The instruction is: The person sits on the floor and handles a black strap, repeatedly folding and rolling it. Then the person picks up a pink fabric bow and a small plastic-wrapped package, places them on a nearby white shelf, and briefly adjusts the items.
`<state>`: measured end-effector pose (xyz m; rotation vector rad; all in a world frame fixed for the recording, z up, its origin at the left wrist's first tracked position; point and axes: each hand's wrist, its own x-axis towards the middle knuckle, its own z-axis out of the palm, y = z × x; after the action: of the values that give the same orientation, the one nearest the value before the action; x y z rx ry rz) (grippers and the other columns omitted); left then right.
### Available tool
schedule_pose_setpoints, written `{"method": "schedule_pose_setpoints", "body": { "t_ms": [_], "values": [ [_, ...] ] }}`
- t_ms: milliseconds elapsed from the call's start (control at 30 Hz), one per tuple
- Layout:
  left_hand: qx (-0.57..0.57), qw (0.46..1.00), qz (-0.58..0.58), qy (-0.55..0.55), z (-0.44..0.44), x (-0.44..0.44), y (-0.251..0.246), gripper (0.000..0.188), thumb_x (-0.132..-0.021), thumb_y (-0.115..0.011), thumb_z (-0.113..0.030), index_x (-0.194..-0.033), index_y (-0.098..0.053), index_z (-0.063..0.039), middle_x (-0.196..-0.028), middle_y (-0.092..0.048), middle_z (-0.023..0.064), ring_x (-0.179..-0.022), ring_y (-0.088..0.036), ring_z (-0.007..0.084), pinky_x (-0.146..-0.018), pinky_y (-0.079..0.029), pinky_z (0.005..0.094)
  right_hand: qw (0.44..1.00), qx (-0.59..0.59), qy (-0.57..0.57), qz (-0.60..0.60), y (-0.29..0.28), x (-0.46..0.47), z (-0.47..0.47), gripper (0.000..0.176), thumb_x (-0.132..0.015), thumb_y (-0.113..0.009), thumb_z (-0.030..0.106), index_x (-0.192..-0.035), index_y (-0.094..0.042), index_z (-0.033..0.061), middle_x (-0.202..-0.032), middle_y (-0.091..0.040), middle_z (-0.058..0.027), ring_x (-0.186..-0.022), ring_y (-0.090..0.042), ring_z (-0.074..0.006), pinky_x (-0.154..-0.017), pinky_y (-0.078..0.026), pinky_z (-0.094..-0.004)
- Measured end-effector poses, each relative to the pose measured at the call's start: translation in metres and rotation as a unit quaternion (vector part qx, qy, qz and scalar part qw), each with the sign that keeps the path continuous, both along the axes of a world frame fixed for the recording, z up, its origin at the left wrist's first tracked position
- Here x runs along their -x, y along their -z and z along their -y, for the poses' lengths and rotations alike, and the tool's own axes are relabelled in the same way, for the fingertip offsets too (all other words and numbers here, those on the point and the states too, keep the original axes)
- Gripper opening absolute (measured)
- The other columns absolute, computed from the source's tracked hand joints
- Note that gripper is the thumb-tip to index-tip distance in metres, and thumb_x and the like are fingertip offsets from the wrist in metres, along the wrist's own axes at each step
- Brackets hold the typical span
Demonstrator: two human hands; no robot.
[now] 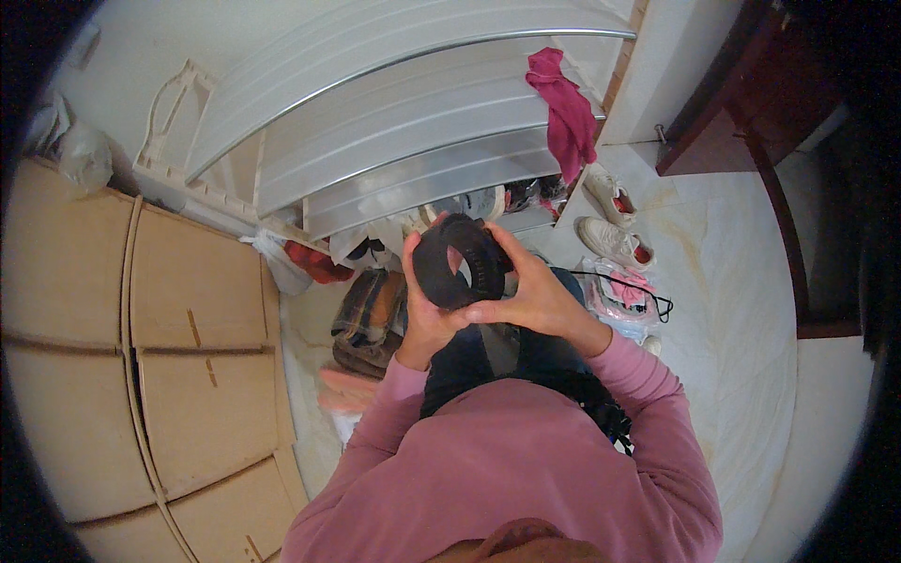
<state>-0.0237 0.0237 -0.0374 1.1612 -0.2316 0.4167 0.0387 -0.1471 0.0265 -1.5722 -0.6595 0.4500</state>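
A black ring-shaped roll, seemingly a coiled belt or strap (440, 271), is held up between both hands in front of the body. My left hand (426, 317) grips its left side and underside, with the fingers along the outer edge. My right hand (531, 288) holds the right side, thumb at the lower edge and fingers at the top. Behind the roll stands a white shelf rack (422, 148). A magenta cloth (563, 105) hangs over the rack's right end.
Cardboard boxes (200, 281) are stacked on the left. Folded plaid fabric (369, 302) and pink fabric (345, 387) lie on the floor. White sneakers (616, 239) and plastic-wrapped pink items (623, 292) are to the right. A dark red door (746, 127) stands at the upper right.
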Motion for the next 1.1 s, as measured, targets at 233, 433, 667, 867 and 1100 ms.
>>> {"method": "schedule_pose_setpoints", "body": {
  "t_ms": [233, 433, 667, 867, 1100],
  "values": [
    [0.027, 0.996, -0.041, 0.07, -0.006, 0.006, -0.002, 0.121, -0.076, -0.087, -0.006, -0.161, -0.004, -0.024, -0.164, -0.02, 0.0156, -0.15, -0.03, 0.0338, -0.121, -0.028, 0.0544, 1.0, -0.005, 0.006, -0.005, 0.005, 0.002, 0.002, 0.101, -0.071, -0.091, 0.028, -0.15, -0.037, -0.0053, -0.136, -0.057, -0.0167, -0.124, -0.057, -0.0214, -0.107, -0.044, -0.0351],
    [0.089, 0.988, -0.059, 0.114, -0.005, 0.009, -0.01, 0.129, -0.074, -0.089, -0.021, -0.163, 0.004, -0.024, -0.163, -0.024, 0.0124, -0.151, -0.029, 0.0334, -0.122, -0.027, 0.0529, 0.999, -0.037, 0.014, -0.016, 0.005, 0.002, 0.003, 0.095, -0.069, -0.092, 0.026, -0.144, -0.044, -0.006, -0.124, -0.064, -0.0134, -0.113, -0.063, -0.0199, -0.101, -0.048, -0.0327],
    [0.14, 0.979, -0.039, 0.14, 0.005, -0.001, -0.009, 0.122, -0.078, -0.086, -0.031, -0.164, -0.001, -0.019, -0.164, -0.026, 0.0103, -0.151, -0.03, 0.0281, -0.12, -0.03, 0.048, 0.984, 0.032, 0.054, 0.168, 0.012, 0.0, 0.004, 0.098, -0.064, -0.093, 0.041, -0.137, -0.049, -0.0071, -0.125, -0.063, -0.0256, -0.115, -0.065, -0.0362, -0.099, -0.051, -0.0417],
    [0.157, 0.97, -0.134, 0.132, 0.007, -0.005, -0.009, 0.103, -0.077, -0.087, -0.035, -0.158, -0.028, -0.013, -0.162, -0.032, 0.0074, -0.149, -0.034, 0.0234, -0.119, -0.032, 0.0436, 0.963, 0.07, 0.078, 0.248, 0.008, 0.004, 0.005, 0.104, -0.062, -0.093, 0.048, -0.137, -0.047, -0.0081, -0.125, -0.063, -0.0263, -0.116, -0.064, -0.0408, -0.098, -0.052, -0.0437],
    [0.157, 0.967, -0.05, 0.194, 0.002, -0.006, 0.002, 0.087, -0.085, -0.08, -0.027, -0.155, -0.032, -0.01, -0.16, -0.035, 0.0083, -0.147, -0.036, 0.0233, -0.12, -0.032, 0.0428, 0.956, 0.057, 0.094, 0.274, 0.013, 0.007, 0.004, 0.102, -0.063, -0.092, 0.046, -0.138, -0.047, -0.007, -0.125, -0.063, -0.0264, -0.115, -0.064, -0.041, -0.097, -0.053, -0.0441]
  ]
}}
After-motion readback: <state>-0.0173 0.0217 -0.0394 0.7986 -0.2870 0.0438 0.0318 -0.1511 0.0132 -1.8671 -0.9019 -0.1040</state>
